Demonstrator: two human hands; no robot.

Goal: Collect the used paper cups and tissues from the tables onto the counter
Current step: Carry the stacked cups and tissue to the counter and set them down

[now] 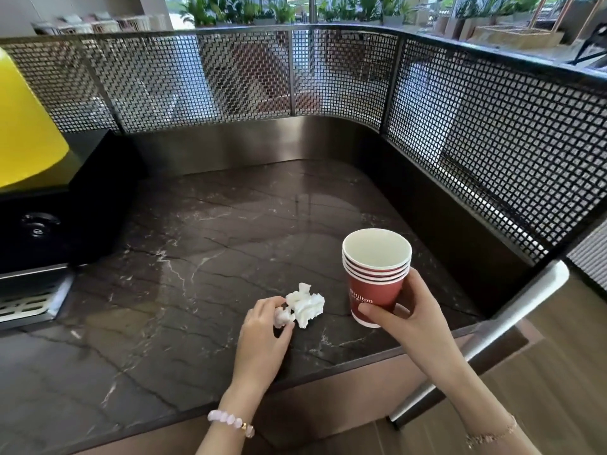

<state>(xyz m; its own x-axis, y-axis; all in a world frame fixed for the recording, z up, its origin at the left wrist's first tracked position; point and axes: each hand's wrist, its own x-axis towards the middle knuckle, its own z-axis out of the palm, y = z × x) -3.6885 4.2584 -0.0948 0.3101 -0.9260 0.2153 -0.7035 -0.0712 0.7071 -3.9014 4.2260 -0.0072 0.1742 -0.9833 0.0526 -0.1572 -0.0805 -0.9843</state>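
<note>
The right hand [410, 310] is closed around the lower wall of a nested stack of red paper cups [376, 277], thumb across the front, fingers wrapped behind. I count about 5 rims. Whether the base is seated on the marble counter [197, 244] or just clear of it cannot be told. The left hand [262, 333] is loosely curled, thumb and fingertips pinching the near lobe of a crumpled white tissue [303, 305], which lies on the counter just left of the cup stack.

Risks, as judged: the stack stands near the counter's front edge; a release before the base is flat, or a knock from the withdrawing hand, would likely tip it toward the edge. The tissue is light and held by 1 small fold; it may cling to the fingers on release and be dragged off.

Containers: the top cup's interior is visible and appears empty and dry. Contents of the lower cups are hidden. Far left of the stack, a black machine [49, 231] sits with a drip grate [26, 305] below it.
</note>
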